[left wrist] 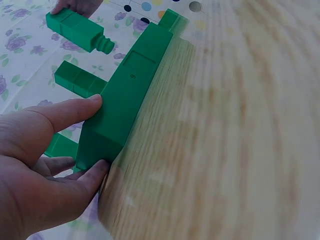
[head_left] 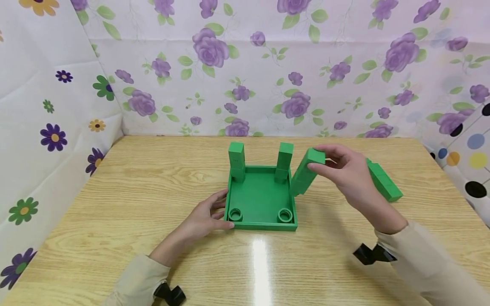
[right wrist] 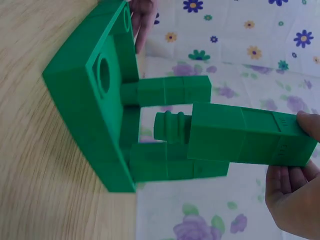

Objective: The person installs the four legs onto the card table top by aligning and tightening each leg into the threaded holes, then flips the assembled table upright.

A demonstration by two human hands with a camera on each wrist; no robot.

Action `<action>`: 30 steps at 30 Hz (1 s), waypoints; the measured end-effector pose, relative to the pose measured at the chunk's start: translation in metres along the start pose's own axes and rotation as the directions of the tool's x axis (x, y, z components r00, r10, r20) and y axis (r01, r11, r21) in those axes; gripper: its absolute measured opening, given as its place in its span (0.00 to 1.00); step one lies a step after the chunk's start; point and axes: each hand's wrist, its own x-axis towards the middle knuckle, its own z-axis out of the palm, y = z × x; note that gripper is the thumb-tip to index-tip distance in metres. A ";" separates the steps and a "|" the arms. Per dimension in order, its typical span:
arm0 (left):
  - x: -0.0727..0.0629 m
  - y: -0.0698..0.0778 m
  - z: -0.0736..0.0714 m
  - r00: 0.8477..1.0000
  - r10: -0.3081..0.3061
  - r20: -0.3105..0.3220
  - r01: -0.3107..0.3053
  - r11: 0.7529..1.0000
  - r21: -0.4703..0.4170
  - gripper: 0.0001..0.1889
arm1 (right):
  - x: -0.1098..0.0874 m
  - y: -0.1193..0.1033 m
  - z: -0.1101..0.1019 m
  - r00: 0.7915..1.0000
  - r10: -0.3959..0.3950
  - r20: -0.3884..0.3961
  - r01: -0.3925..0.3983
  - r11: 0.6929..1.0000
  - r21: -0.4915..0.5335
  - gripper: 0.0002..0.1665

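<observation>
A shallow square green tray (head_left: pixel 261 197) with a raised rim lies on the table. Two green square legs (head_left: pixel 237 160) stand upright in its far corners, and round sockets (head_left: pixel 285 216) show in its two near corners. At the tray's near left corner my left hand (head_left: pixel 203 217) grips the rim, thumb on the near side and fingers along the left side. My right hand (head_left: pixel 350 174) pinches another green leg (right wrist: pixel 240 134) by its upper end. That leg leans, its threaded tip (right wrist: pixel 172 127) pointing down, beside the tray's right rim; it is out of the sockets.
One more green leg (head_left: pixel 384 180) lies on the wooden table (head_left: pixel 164 170) at the right, partly behind my right forearm. Flowered cloth (head_left: pixel 245 63) hangs behind the table, and more patterned cloth hangs at both sides.
</observation>
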 end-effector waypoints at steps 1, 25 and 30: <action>0.000 0.000 0.000 1.000 0.002 0.002 -0.002 1.000 -0.001 0.48 | 0.001 -0.002 0.004 1.000 0.004 0.012 -0.004 1.000 -0.012 0.19; 0.001 -0.001 -0.001 0.999 0.035 0.037 -0.034 0.999 -0.030 0.47 | 0.019 -0.015 0.109 0.941 -0.081 0.329 0.086 0.996 -0.001 0.22; 0.001 -0.002 -0.002 0.998 0.047 0.047 -0.045 0.999 -0.030 0.47 | 0.019 -0.013 0.117 0.931 -0.092 0.353 0.095 0.995 0.008 0.22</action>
